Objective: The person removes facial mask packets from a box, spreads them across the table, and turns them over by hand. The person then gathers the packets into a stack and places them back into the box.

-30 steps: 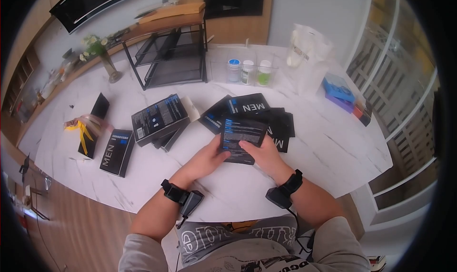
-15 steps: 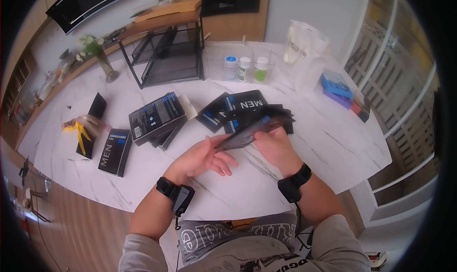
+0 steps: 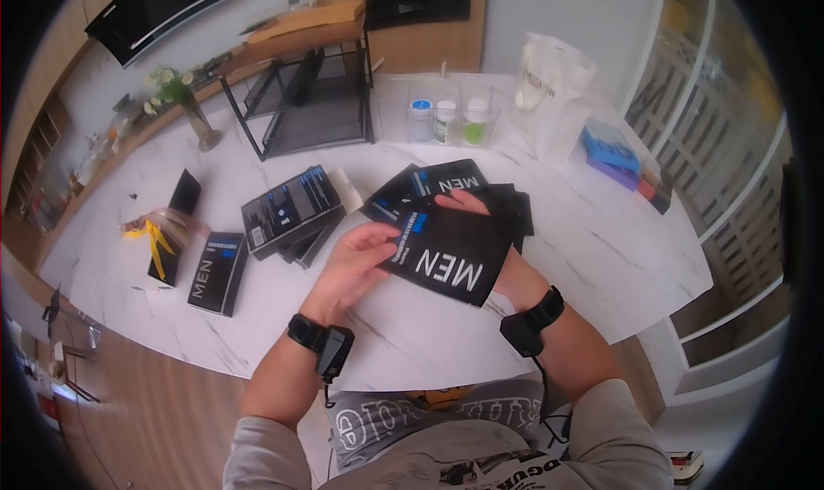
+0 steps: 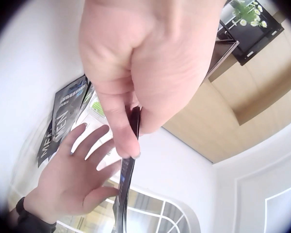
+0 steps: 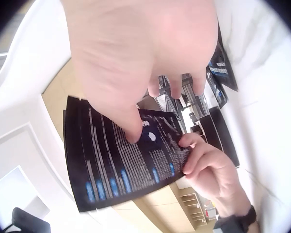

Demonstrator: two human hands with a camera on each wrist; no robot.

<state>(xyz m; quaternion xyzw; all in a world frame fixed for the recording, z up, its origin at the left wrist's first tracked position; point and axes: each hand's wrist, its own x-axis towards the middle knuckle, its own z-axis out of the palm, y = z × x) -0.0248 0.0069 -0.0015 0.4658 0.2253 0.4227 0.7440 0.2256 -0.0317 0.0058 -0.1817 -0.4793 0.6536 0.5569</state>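
In the head view a flat black packet (image 3: pixel 451 254) printed MEN stands between the hands, tilted, its lettered side up. The left hand (image 3: pixel 360 254) pinches its left edge between thumb and fingers. More than one layer shows at the packet edge (image 5: pixel 131 155) in the right wrist view, where the small-print side is seen. The right hand (image 3: pixel 517 282) is behind and to the right of it. Its fingers (image 4: pixel 82 138) are spread straight in the left wrist view, with the thumb near the packet. Several similar packets (image 3: pixel 519 211) lie overlapping on the table just beyond.
Left on the marble-patterned table (image 3: pixel 386 344) are black boxes (image 3: pixel 292 211), another MEN box (image 3: pixel 216 275) and a ribboned box (image 3: pixel 176 224). Behind stand a mesh tray rack (image 3: pixel 313 112), a clear holder with bottles (image 3: pixel 446 123) and a white bag (image 3: pixel 554 95). Coloured boxes (image 3: pixel 611 151) sit at right.
The packet has turned over, from small-print side up to MEN side up. The left hand now pinches its edge, while the right hand has gone from gripping it to straightened fingers.
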